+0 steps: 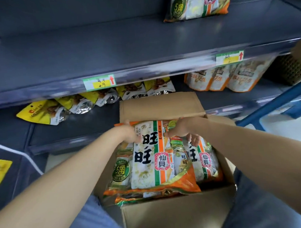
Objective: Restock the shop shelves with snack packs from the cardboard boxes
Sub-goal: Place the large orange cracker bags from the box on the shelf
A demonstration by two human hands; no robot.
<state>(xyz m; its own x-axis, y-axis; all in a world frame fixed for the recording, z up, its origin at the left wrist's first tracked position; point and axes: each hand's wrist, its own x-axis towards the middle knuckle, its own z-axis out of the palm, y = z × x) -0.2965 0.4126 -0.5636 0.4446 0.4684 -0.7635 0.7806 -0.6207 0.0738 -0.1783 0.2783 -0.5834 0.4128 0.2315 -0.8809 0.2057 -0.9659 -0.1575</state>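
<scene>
The open cardboard box (179, 216) sits between the person's legs, its far flap tipped back so packs can come straight out. The topmost rice cracker pack (149, 166) lies face up in the box. The left hand (128, 132) pinches its far left corner; the right hand (182, 129) grips the far right corner, fingers curled down past the edge, likely to keep the wide, floppy bag level. Above the box, the upper shelf (124, 45) bears one matching pack (197, 3), probably marking the destination
</scene>
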